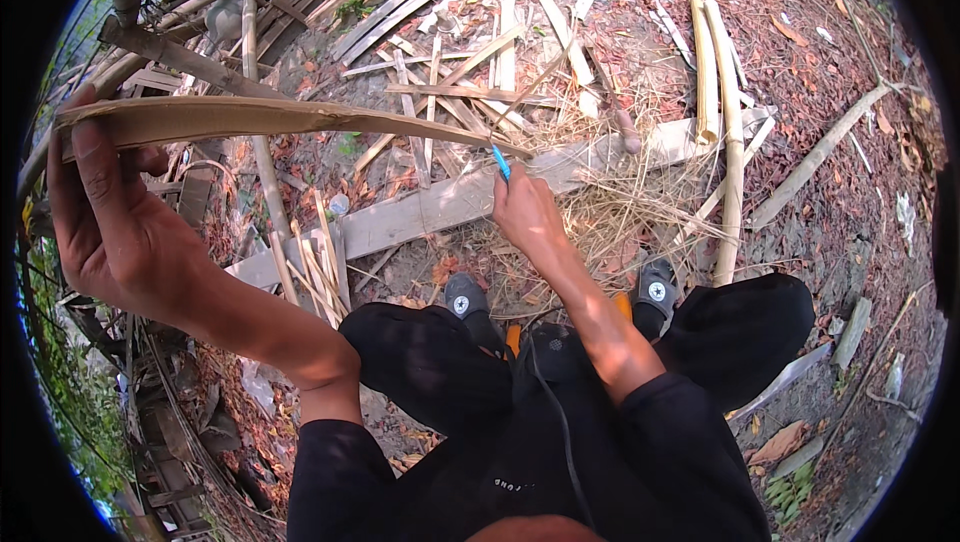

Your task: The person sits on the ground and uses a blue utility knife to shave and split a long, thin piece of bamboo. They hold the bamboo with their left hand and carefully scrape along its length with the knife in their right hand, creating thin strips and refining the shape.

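A long, flat, light-brown wooden strip (pixel 230 118) stretches across the upper left, raised above the ground. Its wide end rests in my left hand (pixel 115 197), with fingers behind it and the thumb against its near side. Toward the right it narrows to a thin tip. My right hand (pixel 525 210) is closed around a slim, blue, pen-like tool (pixel 501 163), whose upper end is at the strip near that tip. Whether the tool is a marker or a small blade I cannot tell, since most of it is hidden in my fist.
A grey plank (pixel 400 217) lies across the ground before my feet, with thin shavings (pixel 625 202) at its right. Two pale poles (pixel 728 142) lean there, near a wooden handle (pixel 628 132). Split sticks (pixel 480 82) lie scattered beyond. Upright sticks (pixel 320 262) stand left.
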Demonstrator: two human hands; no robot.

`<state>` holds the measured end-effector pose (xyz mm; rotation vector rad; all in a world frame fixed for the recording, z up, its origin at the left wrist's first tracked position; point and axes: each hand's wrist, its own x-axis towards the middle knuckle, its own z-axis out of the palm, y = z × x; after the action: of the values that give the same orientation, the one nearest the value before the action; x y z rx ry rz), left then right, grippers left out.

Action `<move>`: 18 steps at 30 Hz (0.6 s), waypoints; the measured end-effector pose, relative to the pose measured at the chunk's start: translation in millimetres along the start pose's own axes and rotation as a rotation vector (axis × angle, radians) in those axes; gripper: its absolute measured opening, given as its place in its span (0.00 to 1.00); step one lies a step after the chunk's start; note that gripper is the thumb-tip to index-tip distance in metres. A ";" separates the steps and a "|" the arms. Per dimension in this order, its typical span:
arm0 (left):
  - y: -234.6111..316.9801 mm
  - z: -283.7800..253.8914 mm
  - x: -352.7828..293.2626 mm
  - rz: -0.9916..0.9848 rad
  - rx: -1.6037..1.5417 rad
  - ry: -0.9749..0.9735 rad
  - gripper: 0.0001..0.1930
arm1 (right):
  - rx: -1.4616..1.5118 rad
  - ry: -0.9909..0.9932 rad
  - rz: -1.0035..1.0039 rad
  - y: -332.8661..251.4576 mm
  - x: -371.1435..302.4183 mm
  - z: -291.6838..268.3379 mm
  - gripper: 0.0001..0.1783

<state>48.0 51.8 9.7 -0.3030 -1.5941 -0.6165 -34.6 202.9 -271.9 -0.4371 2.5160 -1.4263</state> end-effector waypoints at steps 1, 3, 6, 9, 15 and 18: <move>3.1 -4.6 6.4 -0.011 -0.024 -0.051 0.13 | -0.031 -0.018 0.060 28.5 9.5 15.3 0.18; 2.2 -17.9 10.6 -0.049 -0.105 -0.152 0.13 | -0.088 -0.024 0.155 97.0 18.9 44.4 0.18; -4.4 -18.7 9.3 -0.044 -0.178 -0.168 0.15 | -0.217 -0.002 0.216 206.5 4.7 84.7 0.19; -20.5 -35.5 21.6 -0.127 -0.313 -0.278 0.14 | -0.243 -0.008 0.265 218.0 5.3 91.7 0.18; -52.1 -67.3 34.6 -0.112 -0.163 -0.177 0.14 | 0.209 0.142 0.000 78.6 -10.2 35.2 0.18; -69.3 -76.1 40.8 -0.078 -0.143 -0.237 0.16 | 0.163 0.076 0.014 49.4 13.6 17.3 0.18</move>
<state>69.0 -53.6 36.5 -0.4346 -1.7987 -0.7795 -49.0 208.3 -323.8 -0.3415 2.4291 -1.6564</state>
